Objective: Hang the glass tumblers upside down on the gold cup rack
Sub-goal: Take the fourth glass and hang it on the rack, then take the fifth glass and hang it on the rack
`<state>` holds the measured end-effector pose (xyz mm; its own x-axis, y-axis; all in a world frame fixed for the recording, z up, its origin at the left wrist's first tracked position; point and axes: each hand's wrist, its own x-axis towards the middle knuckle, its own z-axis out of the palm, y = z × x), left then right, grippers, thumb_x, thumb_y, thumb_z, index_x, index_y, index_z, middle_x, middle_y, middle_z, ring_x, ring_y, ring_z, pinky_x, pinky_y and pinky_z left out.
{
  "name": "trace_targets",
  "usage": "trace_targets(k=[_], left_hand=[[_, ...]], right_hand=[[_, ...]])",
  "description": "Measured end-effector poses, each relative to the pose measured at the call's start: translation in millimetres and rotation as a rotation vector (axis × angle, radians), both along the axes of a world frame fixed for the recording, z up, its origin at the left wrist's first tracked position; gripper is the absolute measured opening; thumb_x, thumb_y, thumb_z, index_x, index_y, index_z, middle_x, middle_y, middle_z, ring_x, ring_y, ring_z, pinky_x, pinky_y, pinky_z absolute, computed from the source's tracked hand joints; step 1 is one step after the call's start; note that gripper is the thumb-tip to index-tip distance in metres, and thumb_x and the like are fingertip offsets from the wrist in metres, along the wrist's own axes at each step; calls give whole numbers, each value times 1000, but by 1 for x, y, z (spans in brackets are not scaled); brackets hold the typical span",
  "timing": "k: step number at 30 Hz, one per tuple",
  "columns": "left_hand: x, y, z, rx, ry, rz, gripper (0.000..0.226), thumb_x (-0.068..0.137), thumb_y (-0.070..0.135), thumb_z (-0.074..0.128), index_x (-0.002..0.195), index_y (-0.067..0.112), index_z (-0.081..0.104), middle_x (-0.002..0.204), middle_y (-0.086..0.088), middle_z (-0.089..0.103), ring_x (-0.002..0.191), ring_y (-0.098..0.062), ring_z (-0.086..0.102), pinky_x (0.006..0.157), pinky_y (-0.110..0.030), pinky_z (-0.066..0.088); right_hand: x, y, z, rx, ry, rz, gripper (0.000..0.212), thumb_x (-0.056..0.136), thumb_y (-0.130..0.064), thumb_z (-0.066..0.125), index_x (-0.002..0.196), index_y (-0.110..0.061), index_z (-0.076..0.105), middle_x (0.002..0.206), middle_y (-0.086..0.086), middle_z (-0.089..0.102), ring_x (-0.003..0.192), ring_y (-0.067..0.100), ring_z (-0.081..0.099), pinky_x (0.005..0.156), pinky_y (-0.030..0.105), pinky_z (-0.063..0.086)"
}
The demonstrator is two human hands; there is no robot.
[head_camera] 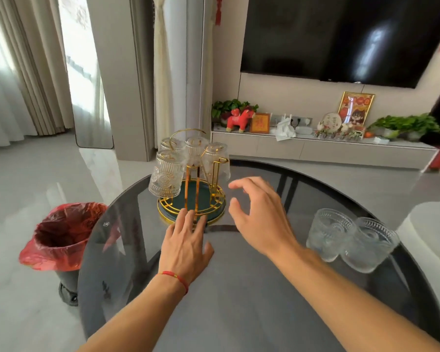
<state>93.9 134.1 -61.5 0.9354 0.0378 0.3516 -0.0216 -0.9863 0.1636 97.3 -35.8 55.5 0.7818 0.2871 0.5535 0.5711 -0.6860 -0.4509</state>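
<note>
The gold cup rack [215, 171] stands on a green round tray [203, 193] at the far side of the dark glass table [239, 288]. Several ribbed glass tumblers hang upside down on it; the nearest one [166, 174] is at the left. Two more tumblers [328, 233] [368, 243] stand upright at the table's right edge. My left hand [186, 243] lies flat with its fingertips on the rack's gold base ring. My right hand [258, 214] hovers open just right of the rack, fingers curled and holding nothing.
A bin with a red bag [61, 237] stands on the floor left of the table. A white rounded seat [432, 237] is at the right. Beyond are a low TV cabinet [315, 148] with ornaments and a wall-mounted TV [341, 34].
</note>
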Motion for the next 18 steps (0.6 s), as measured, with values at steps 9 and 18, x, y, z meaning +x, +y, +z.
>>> trace_targets(k=[9,18], left_hand=[[-37,-118,30,-305,-54,-384,68,85,30,72,147,18,46,144,-8,47,132,-28,44,109,-39,44],[-39,-210,54,-330,-34,-572,78,80,27,74,150,22,39,149,-2,38,129,-19,40,105,-25,38]], right_hand=[[-55,-173,-24,380,0,-477,17,86,-8,66,97,-19,71,98,-4,69,90,17,63,79,23,45],[-25,-243,-71,519,587,-516,106,83,-27,81,164,-14,14,168,8,32,151,26,38,120,44,35]])
